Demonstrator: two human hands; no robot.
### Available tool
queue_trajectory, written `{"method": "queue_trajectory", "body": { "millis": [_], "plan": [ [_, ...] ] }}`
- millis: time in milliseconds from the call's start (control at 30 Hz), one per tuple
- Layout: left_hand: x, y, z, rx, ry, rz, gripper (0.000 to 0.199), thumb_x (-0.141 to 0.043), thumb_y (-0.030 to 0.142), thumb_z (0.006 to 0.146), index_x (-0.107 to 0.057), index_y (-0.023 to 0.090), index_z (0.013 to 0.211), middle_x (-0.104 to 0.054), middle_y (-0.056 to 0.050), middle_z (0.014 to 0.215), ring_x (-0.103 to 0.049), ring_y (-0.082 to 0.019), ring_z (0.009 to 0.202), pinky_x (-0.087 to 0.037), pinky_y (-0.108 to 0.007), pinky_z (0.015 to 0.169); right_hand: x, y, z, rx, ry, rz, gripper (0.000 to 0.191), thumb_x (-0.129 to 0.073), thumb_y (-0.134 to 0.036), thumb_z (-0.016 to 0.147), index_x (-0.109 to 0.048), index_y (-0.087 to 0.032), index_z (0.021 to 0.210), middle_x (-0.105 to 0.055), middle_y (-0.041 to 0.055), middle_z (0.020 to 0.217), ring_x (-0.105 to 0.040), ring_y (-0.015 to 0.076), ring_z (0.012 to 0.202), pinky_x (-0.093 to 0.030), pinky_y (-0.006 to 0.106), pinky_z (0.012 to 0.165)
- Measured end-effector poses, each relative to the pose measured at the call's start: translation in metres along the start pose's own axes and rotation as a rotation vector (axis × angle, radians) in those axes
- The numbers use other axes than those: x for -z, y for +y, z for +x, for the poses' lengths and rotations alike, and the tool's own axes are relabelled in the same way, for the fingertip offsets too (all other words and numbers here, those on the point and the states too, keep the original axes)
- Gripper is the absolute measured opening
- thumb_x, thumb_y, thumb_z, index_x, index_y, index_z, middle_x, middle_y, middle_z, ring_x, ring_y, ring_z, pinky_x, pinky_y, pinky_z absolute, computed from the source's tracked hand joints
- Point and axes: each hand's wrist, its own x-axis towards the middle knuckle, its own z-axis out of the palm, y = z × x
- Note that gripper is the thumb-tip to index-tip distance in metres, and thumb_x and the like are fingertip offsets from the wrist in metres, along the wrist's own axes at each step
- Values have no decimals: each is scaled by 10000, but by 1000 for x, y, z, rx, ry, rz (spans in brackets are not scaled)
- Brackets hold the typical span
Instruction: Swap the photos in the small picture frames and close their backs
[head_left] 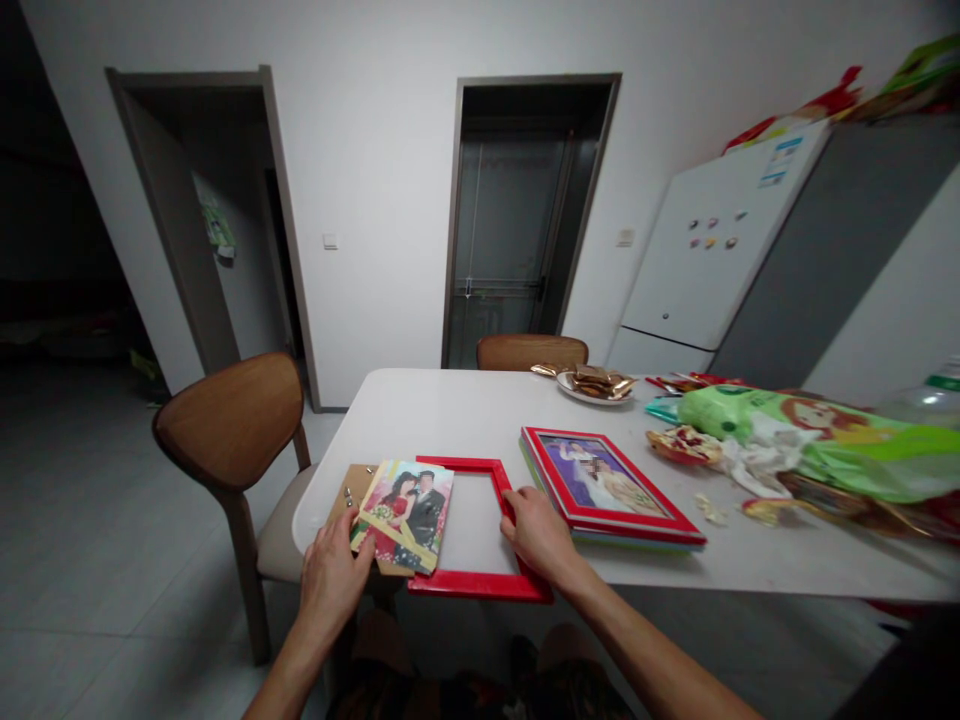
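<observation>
A photo (409,510) of a couple, one in a red dress and one in a dark suit, lies over the left part of an empty red picture frame (480,585). Under the photo's left side is a brown backing board (352,485) with small metal clips. My left hand (334,560) pinches the photo's lower left edge, thumb on top, against the board. On the frame's right side bar, my right hand (536,530) is closed round it. Just right of that hand, a red-framed wedding picture (600,475) tops a stack of frames.
A plate (596,398) of gold packets sits at the table's far side. To the right are an opened fruit (684,443), crumpled tissue (765,465) and a green package (825,430). Chairs stand left (232,430) and beyond the white table (420,400).
</observation>
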Motion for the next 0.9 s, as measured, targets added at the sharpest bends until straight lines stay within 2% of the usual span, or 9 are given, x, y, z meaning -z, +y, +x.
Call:
{"method": "queue_trajectory", "body": {
  "millis": [100,167,267,333,400,467,567,733,900],
  "plan": [
    [-2,0,0,-43,15,-10,345,-398,287,762,-473,144,1066,-576,-100,1028,-512,-241,981,-398,-377,831,-2,-17,0,32,32,287,359,-463,-214,715,-548,-109,1047,-578,133,997,-526,187,882,-368,284,798],
    [-5,2,-1,-104,33,-47,360,-410,270,753,-461,147,1087,-548,-102,1089,-487,-231,1029,-374,-382,880,-10,-32,3,-48,-72,587,428,-450,-242,722,-484,-102,1126,-620,103,868,-567,148,686,-423,269,661],
    [-10,8,-5,-209,6,-125,395,-431,240,735,-447,164,1122,-495,-101,1184,-427,-216,1118,-334,-387,937,-25,-55,9,-249,-281,1043,537,-467,-245,692,-381,-101,1202,-621,37,652,-527,113,456,-399,226,449],
    [-11,13,-8,-260,-50,-146,415,-442,218,718,-453,179,1131,-476,-96,1216,-398,-220,1148,-302,-417,960,-33,-68,15,-320,-328,1277,537,-499,-228,654,-407,-112,1170,-619,21,616,-520,108,431,-387,211,418],
    [-10,17,-11,-289,-93,-137,445,-462,206,693,-457,193,1137,-461,-90,1237,-374,-233,1169,-247,-464,982,-36,-78,20,-345,-278,1428,470,-522,-194,613,-487,-118,1075,-625,17,619,-531,104,452,-395,201,434],
    [-9,21,-13,-322,-117,-125,492,-474,201,675,-434,204,1165,-431,-86,1265,-338,-239,1194,-204,-492,993,-35,-85,24,-378,-202,1510,400,-521,-153,573,-544,-112,970,-624,11,604,-537,101,471,-401,194,452],
    [-9,28,-12,-405,-116,-112,579,-474,168,649,-375,200,1218,-367,-87,1312,-276,-240,1229,-182,-502,1000,-26,-94,26,-379,-176,1576,326,-502,-132,548,-579,-108,864,-610,0,564,-514,94,449,-407,198,456],
    [-16,42,-4,-475,48,-168,669,-394,23,552,-389,138,1211,-349,-96,1321,-258,-210,1239,-194,-434,1027,5,-108,24,-286,-68,1552,302,-535,-176,568,-573,-117,862,-563,-34,532,-438,57,406,-363,171,402],
    [-6,53,2,-412,181,-452,485,-360,70,699,-447,184,1162,-458,-48,1246,-374,-172,1175,-271,-364,1010,34,-116,22,-194,-97,1633,382,-578,-265,612,-533,-123,963,-551,-29,588,-472,60,461,-389,182,444]
  ]
}}
